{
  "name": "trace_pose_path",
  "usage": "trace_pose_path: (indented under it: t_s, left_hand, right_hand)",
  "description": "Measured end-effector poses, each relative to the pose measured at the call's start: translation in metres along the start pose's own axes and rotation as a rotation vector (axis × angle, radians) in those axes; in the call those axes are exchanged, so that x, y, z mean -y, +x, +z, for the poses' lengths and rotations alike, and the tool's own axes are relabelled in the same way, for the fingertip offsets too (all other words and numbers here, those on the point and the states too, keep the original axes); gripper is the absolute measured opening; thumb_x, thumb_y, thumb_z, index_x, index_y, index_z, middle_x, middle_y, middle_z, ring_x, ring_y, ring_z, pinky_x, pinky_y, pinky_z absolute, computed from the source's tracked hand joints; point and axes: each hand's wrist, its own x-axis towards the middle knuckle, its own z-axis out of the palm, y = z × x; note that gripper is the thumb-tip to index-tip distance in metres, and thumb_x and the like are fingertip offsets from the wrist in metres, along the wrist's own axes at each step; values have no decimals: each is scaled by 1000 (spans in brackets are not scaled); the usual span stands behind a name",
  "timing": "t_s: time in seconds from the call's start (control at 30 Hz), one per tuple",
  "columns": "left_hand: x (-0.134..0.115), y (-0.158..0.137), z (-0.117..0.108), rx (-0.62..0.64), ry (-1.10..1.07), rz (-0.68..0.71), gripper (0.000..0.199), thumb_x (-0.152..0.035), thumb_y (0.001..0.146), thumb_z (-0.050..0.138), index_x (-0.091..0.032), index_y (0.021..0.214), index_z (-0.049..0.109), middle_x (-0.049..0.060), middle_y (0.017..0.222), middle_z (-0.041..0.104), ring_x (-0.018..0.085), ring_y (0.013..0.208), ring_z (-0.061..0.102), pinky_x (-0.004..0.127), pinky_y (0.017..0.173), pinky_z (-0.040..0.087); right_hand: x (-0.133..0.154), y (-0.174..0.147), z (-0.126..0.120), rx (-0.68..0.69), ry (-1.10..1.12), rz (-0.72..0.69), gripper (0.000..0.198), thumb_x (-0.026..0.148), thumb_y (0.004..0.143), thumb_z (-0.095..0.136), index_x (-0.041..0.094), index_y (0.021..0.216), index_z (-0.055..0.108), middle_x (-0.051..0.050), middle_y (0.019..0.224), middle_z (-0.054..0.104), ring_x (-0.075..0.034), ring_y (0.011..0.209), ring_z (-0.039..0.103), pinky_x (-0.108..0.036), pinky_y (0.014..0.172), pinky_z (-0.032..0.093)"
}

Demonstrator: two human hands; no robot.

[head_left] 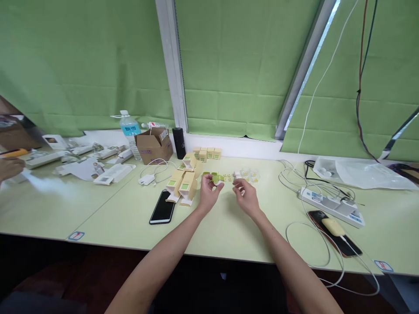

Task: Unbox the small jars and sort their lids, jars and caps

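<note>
My left hand (210,192) is closed on a small green plastic piece (217,178), held just above the table. A short gap to the right, my right hand (246,196) has its fingers curled in with the tips close together. Whatever it may hold is too small to make out. Between and beyond the hands lie several tiny yellow-green pieces (227,176). Behind my right hand are a small white object (237,174) and clear plastic packs (250,175) with yellow spots. Open cream boxes (188,183) with green labels stand left of my left hand.
A black phone (163,207) lies left of the boxes. More cream boxes (209,153), a dark cylinder (179,143) and a cardboard box (154,146) stand at the back. Right are a power strip (331,206), loose cables and another phone (335,233). Another person's hand (10,168) shows far left.
</note>
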Motion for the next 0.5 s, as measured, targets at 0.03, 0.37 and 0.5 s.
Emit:
trace_pose_path:
  t_s: [0.03, 0.37, 0.5]
  left_hand:
    - [-2, 0, 0, -9, 13, -14, 56, -37, 70, 87, -22, 103, 44, 1, 98, 63, 13, 83, 68, 30, 79, 55]
    - [-8, -4, 2, 94, -12, -202, 62, -39, 63, 89, -25, 97, 38, -1, 82, 70, 18, 76, 71, 31, 70, 55]
    - [-7, -12, 5, 200, 25, -222, 62, -48, 69, 87, -25, 103, 41, 0, 78, 71, 19, 73, 71, 31, 70, 54]
  right_hand:
    - [6, 0, 6, 17, 29, -53, 25, 23, 91, 51, 23, 115, 58, -8, 112, 71, -20, 89, 68, -34, 78, 56]
    - [15, 3, 39, -184, -163, -276, 34, 21, 91, 52, 20, 125, 57, -15, 126, 64, -27, 114, 64, -39, 84, 59]
    - [10, -1, 31, -221, -252, -318, 30, 27, 98, 47, 20, 123, 61, -14, 123, 67, -26, 115, 64, -41, 93, 57]
